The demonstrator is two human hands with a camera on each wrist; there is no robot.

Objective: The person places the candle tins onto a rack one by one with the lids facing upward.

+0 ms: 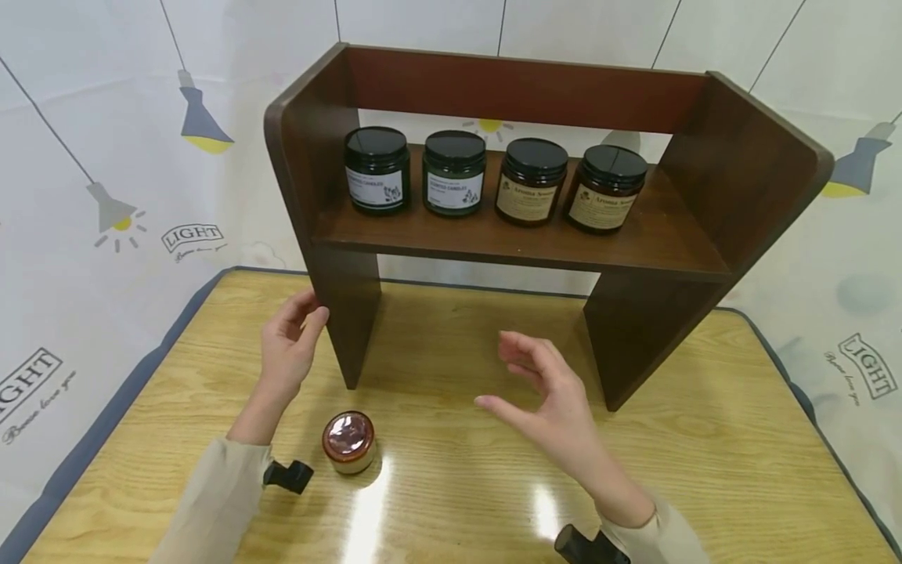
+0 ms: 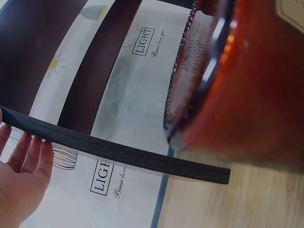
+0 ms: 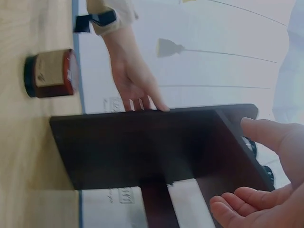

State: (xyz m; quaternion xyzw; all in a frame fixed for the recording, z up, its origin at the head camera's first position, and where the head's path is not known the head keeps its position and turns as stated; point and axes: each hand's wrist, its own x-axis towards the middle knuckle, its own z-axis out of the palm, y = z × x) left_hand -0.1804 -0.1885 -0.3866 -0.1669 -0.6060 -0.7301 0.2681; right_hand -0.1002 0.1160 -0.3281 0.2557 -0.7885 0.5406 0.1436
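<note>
In the head view, my left hand (image 1: 287,345) is at the outer side of the wooden shelf's left panel (image 1: 345,313). Its fingers (image 2: 33,154) rest along the panel's outer face, with the thumb at the front edge. My right hand (image 1: 553,399) hovers before the opening under the shelf board, thumb and fingers spread apart around nothing. An amber candle jar (image 1: 349,442) stands upside down on the table near my left wrist, its dark lid (image 3: 30,76) against the tabletop and its glass base upward.
Two green-glass candle jars (image 1: 377,172) with white labels and two amber ones (image 1: 532,184) with beige labels stand in a row on the shelf board (image 1: 507,247). A wood-grain table (image 1: 451,501) lies beneath, and a printed curtain (image 1: 92,258) hangs behind and at the sides.
</note>
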